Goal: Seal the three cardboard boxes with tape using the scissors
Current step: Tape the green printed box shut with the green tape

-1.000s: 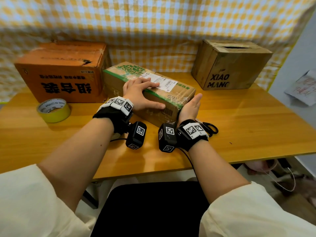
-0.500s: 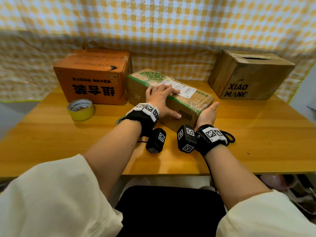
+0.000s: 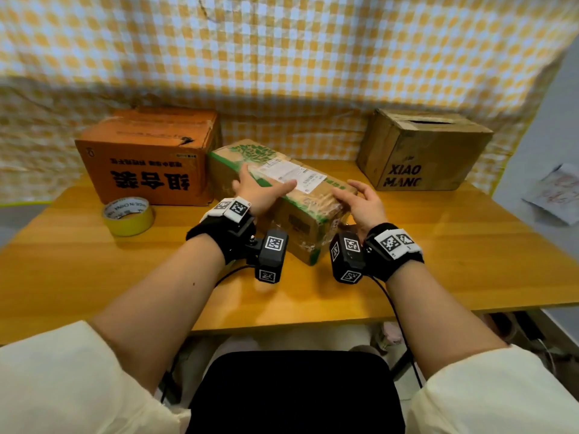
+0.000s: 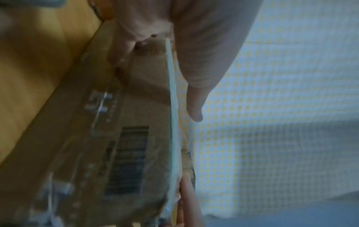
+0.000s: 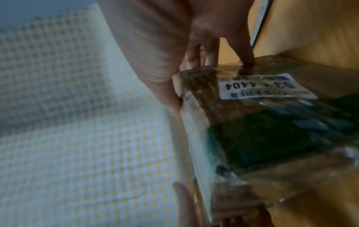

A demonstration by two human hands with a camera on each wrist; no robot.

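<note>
Two hands [image 3: 313,198] flat, apparently gripping nothing, on green-printed box [image 3: 300,214] | orange box [image 3: 147,158] touching | tape roll [image 3: 128,216] nearby

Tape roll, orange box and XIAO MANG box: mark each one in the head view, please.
tape roll [image 3: 128,216], head view, on its yellow outer band.
orange box [image 3: 147,173], head view, on its printed front face.
XIAO MANG box [image 3: 419,161], head view, on the front face above the lettering.
</note>
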